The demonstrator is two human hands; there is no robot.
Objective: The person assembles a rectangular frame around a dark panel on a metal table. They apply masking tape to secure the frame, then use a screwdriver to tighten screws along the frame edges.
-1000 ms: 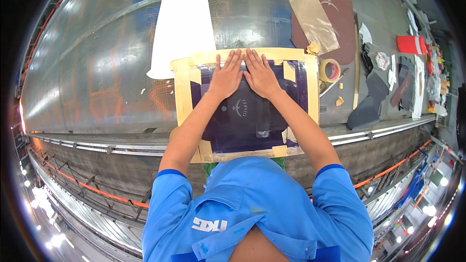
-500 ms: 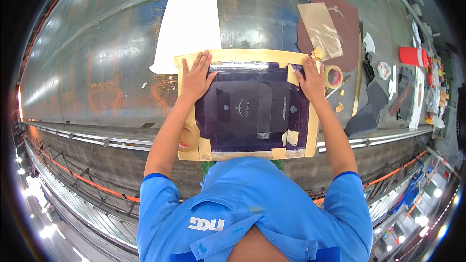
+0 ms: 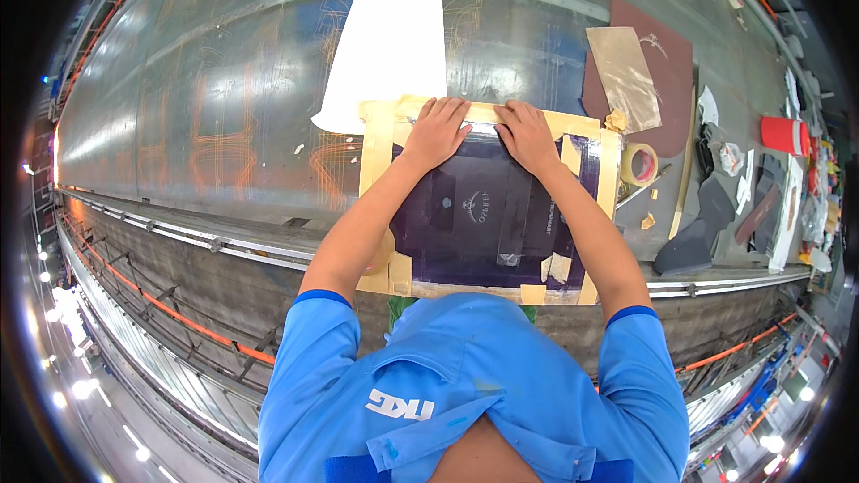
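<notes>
A dark rectangular screen-printing frame, edged with tan masking tape, lies at the bench's near edge in front of my body. My left hand rests on the taped far edge, left of the middle, fingers stretched forward. My right hand lies on the same edge a short way to the right, fingers laid over the tape and thumb pointing inward. Neither hand holds anything loose. A tape roll sits by the frame's left side, partly hidden by my left forearm. Tape pieces stick to the near right corner.
Beyond the frame lies a white cut sheet. To the right are a brown sheet, a tan film piece, another tape roll, dark scraps and a red container. A metal rail runs along the bench's near edge.
Both hands have moved inward along the frame's far edge, from near its corners to closer together at the middle. The whole view has shifted slightly.
</notes>
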